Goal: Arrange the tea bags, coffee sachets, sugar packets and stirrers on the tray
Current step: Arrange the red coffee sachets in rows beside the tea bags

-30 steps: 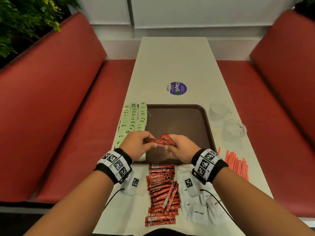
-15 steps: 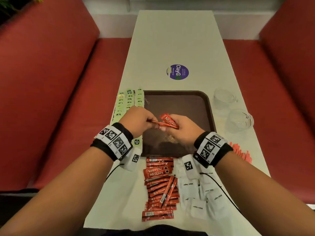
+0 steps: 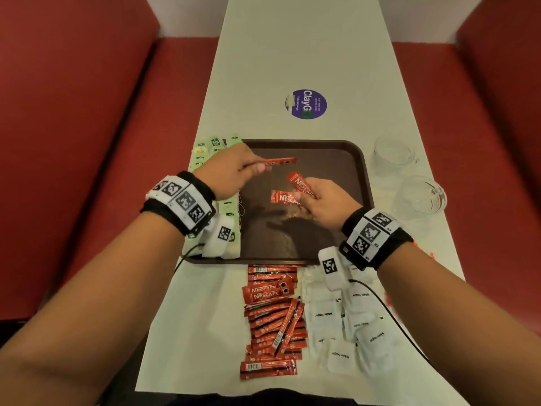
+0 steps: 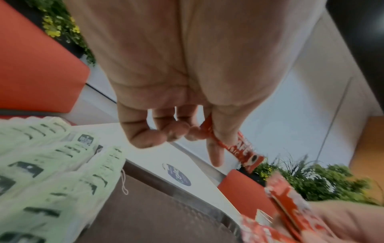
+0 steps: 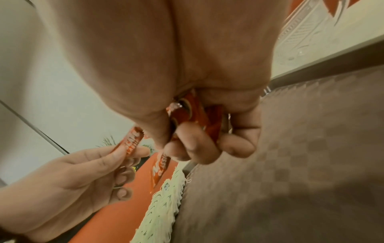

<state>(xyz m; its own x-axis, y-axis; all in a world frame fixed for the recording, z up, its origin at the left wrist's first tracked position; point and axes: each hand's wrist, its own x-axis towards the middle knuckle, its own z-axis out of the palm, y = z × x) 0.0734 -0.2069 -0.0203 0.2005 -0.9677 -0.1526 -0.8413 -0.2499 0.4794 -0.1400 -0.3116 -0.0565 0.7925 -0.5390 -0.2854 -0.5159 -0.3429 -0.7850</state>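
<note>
A dark brown tray [image 3: 345,159] lies on the pale table. My left hand [image 3: 231,171] hovers over its far left part and pinches one red coffee sachet [image 3: 278,162] [image 4: 245,151] held level above the tray. My right hand [image 3: 319,200] is over the tray's middle and grips a small bunch of red coffee sachets [image 3: 288,190] [image 5: 195,113]. More coffee sachets [image 3: 272,317] lie in a pile in front of the tray, with white sugar packets [image 3: 348,320] to their right. Green tea bags [image 3: 210,148] [image 4: 51,164] line the tray's left side.
Two clear glass cups [image 3: 392,156] [image 3: 418,197] stand right of the tray. Orange stirrers [image 3: 388,300] peek out past my right forearm. A purple round sticker [image 3: 306,104] is on the table beyond the tray. Red bench seats [image 3: 87,142] flank the table.
My hands have parted: the left pulled one sachet out of the bunch and carried it toward the tray's far left. The right keeps the rest. The head view tilted down.
</note>
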